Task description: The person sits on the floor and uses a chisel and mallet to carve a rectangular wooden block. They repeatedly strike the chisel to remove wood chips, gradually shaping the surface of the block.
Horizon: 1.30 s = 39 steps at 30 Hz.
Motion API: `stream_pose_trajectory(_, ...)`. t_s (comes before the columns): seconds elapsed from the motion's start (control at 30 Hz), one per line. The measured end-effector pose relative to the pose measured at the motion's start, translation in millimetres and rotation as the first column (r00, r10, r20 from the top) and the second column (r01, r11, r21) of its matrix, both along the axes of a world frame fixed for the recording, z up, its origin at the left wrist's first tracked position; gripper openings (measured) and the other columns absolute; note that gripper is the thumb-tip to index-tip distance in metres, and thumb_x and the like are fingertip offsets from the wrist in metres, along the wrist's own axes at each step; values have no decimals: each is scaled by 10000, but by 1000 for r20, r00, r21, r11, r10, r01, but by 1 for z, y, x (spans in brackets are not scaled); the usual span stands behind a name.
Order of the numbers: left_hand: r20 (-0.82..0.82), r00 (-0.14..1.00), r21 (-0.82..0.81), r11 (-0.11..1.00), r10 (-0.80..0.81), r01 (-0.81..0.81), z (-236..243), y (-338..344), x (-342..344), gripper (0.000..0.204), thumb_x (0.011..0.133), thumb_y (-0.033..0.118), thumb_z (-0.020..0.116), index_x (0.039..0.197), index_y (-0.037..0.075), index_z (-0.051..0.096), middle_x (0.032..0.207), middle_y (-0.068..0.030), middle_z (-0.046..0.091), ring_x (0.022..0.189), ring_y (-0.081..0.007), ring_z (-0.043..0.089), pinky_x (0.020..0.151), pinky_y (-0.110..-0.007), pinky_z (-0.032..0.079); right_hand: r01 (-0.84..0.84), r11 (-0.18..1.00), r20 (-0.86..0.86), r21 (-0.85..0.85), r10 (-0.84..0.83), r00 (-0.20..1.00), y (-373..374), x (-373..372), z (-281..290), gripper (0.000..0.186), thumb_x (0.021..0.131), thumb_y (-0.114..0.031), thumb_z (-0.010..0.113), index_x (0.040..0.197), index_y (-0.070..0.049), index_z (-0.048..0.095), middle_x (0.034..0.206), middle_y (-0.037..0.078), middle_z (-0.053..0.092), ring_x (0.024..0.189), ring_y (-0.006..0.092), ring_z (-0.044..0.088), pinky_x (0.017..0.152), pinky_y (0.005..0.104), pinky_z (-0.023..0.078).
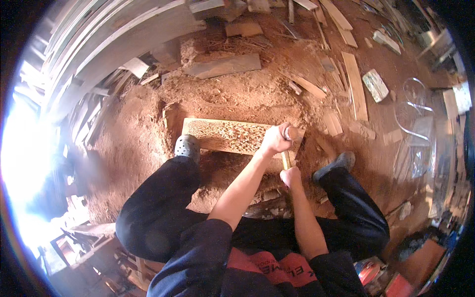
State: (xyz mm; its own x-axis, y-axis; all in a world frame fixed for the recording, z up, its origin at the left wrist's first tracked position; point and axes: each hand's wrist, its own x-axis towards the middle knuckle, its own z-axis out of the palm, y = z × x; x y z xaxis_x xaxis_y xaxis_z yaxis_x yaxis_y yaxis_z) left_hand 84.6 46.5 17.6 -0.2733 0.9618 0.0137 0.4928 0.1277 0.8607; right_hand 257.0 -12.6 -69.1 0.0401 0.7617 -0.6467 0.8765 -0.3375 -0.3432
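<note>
My left hand (276, 139) is wrapped tight around the top of a wooden tool handle (287, 148), my right hand (290, 176) clenched lower on the same shaft, so both fists steady it over the work. Its tip meets the right end of the pale, chip-marked wooden plank (225, 136) lying flat on the ground between my feet. My grey perforated clog (188, 147) presses on the plank's left end, pinning it, I reckon. All around: reddish sawdust (232, 94), loose offcut slats (355, 84), stacked boards (114, 39) at my left.
</note>
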Motion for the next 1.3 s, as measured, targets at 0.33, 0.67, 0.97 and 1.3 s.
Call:
stream_pose_trajectory(0.33, 256, 960, 63, 993, -109, 95, 15, -28, -14, 156, 659, 60, 676, 736, 25, 545, 693, -86, 593, 655, -175, 585, 650, -295, 478, 43, 996, -102, -80, -51, 993, 1, 6, -7, 288, 638, -131, 539, 795, 99, 613, 782, 309, 617, 806, 423, 629, 723, 455, 515)
stream_pose_trajectory(0.67, 627, 765, 6, 982, 143, -189, 8, -17, -35, 215, 589, 49, 744, 653, 81, 542, 606, 10, 528, 565, -110, 481, 549, -272, 416, 117, 984, -112, -134, -132, 985, 4, -14, 50, 287, 635, -141, 559, 779, 104, 601, 717, 264, 629, 702, 381, 648, 650, 448, 518)
stream_pose_trajectory(0.97, -87, 759, -56, 764, -645, 643, 97, -31, 76, 260, 567, 166, 605, 811, 80, 630, 686, -184, 640, 691, -347, 648, 628, -434, 525, -216, 891, 385, 400, 50, 922, 20, -64, 72, 218, 739, -215, 643, 831, -19, 623, 792, 142, 631, 710, 243, 622, 597, 358, 484)
stream_pose_trajectory(1.3, -223, 974, -122, 993, -29, 2, -20, -19, -100, 511, 628, 386, 719, 1055, 119, 626, 896, -127, 671, 819, -272, 649, 741, -348, 518, -61, 997, -61, 45, 63, 996, -5, -18, 60, 333, 645, -195, 600, 860, 57, 635, 873, 260, 636, 832, 395, 628, 729, 443, 495)
